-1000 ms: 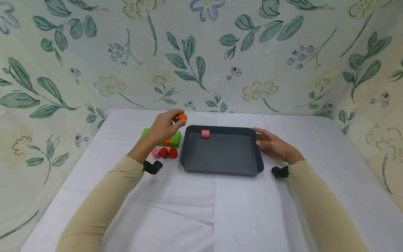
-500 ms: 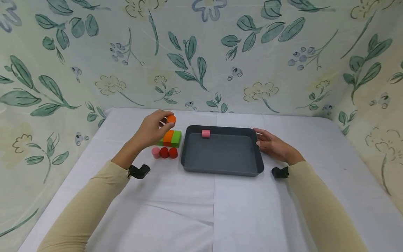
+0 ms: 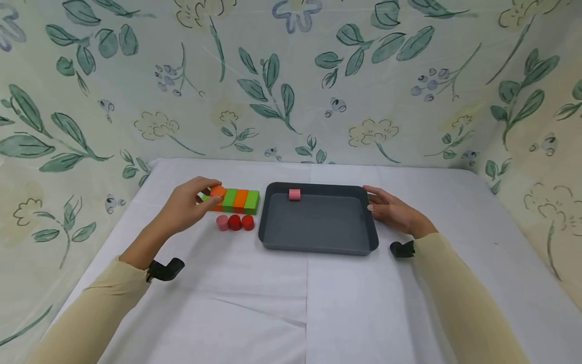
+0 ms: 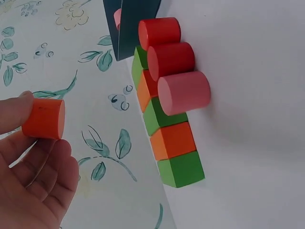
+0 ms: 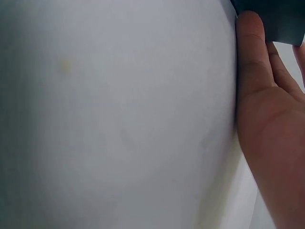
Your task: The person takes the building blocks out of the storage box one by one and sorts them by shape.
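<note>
My left hand (image 3: 182,208) pinches an orange cylinder (image 4: 45,118) between thumb and fingers. In the head view it overlaps the left end of a row of alternating green and orange cubes (image 3: 240,201); the left wrist view shows it held apart from them. Two red cylinders (image 3: 241,222) and a pink cylinder (image 3: 222,223) stand in a line in front of the cubes. To their right lies a dark grey tray (image 3: 318,249), with one pink cylinder (image 3: 294,194) lying inside near the far wall. My right hand (image 3: 393,210) touches the tray's right side with loosely extended fingers.
A white cloth (image 3: 254,308) covers the table. Behind it and at the sides hangs a leaf-and-flower patterned fabric (image 3: 291,141). Black camera mounts (image 3: 165,269) sit at both wrists.
My left hand has moved left and down with the orange cylinder, from beside the tray's far left corner to the left end of the cube row. The right hand stays at the tray.
</note>
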`<state>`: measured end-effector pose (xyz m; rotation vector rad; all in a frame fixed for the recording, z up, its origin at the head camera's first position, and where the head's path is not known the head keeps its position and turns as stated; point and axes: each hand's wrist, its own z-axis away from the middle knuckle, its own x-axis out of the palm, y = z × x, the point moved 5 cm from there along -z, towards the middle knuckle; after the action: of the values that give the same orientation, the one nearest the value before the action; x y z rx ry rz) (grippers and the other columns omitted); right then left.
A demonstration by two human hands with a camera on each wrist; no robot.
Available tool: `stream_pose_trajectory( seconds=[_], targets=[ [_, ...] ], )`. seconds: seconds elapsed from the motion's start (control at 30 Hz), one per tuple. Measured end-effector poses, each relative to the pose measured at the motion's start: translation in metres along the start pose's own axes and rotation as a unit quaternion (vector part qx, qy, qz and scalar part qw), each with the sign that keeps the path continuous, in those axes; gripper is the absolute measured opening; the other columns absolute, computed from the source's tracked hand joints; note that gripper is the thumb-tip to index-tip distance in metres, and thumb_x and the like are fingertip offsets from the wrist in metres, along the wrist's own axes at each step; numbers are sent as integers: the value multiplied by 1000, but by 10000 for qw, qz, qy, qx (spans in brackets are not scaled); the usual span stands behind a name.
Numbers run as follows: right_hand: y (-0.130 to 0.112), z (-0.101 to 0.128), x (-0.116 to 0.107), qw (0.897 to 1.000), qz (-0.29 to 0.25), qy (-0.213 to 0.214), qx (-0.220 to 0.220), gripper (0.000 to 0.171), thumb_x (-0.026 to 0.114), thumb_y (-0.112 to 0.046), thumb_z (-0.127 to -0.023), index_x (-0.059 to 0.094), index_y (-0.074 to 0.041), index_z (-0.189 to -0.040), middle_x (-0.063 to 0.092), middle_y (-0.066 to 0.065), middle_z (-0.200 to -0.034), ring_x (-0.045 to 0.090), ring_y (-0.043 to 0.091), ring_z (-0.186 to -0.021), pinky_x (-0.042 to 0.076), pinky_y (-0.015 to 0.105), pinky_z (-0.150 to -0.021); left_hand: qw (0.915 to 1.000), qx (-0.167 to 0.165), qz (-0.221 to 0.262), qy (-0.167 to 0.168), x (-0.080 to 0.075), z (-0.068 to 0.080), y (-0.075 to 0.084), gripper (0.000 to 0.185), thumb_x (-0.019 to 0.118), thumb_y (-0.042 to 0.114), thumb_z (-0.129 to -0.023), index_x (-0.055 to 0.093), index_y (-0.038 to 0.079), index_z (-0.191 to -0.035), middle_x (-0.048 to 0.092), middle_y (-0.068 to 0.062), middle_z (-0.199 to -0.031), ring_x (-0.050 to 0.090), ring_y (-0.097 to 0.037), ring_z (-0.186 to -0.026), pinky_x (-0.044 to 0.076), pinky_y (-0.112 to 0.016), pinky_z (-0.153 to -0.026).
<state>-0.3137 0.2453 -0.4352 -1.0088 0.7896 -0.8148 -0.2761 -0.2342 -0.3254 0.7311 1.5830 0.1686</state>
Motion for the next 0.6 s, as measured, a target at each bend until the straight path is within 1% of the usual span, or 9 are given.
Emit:
stream_pose_trajectory(
  seconds=[0.17, 0.3, 0.37, 0.47, 0.6],
  targets=[
    [0, -1, 1, 10000, 24, 8, -4, 76, 51, -14, -102, 4, -20, -161, 2, 16, -168, 10, 39, -155, 13, 57, -125, 9999, -159, -25, 58, -2, 16, -16, 42, 66, 21, -95, 59, 6, -134, 64, -14, -124, 57, -28, -107, 56, -43, -86],
    [2, -1, 1, 10000, 60, 38, 16, 75, 51, -14, -102, 4, -20, -161, 2, 16, -168, 10, 39, -155, 13, 58, -125, 9992, -393, 57, -9, 4, 28, -31, 45, 66, 27, -95, 59, 6, -134, 65, -14, -123, 58, -27, -103, 56, -36, -84],
    [2, -1, 1, 9999, 69, 66, 34, 75, 51, -15, -102, 5, -21, -161, 3, 15, -168, 10, 38, -155, 13, 58, -125, 9987, -488, 114, -55, 8, 33, -37, 46, 66, 29, -95, 59, 5, -134, 65, -15, -122, 59, -27, -102, 56, -35, -85],
    [2, -1, 1, 9999, 119, 74, 25, 75, 51, -15, -102, 5, -21, -161, 3, 15, -168, 11, 39, -155, 13, 58, -124, 9982, -576, 149, -100, 14, 37, -44, 48, 65, 31, -96, 59, 4, -135, 65, -16, -122, 59, -28, -102, 58, -40, -86],
    [1, -1, 1, 9998, 156, 88, 38, 76, 51, -16, -101, 4, -21, -161, 4, 16, -168, 12, 39, -155, 13, 59, -124, 9972, -698, 198, -167, 20, 38, -52, 48, 65, 28, -96, 57, 4, -137, 63, -19, -126, 59, -31, -105, 58, -47, -88]
  ],
)
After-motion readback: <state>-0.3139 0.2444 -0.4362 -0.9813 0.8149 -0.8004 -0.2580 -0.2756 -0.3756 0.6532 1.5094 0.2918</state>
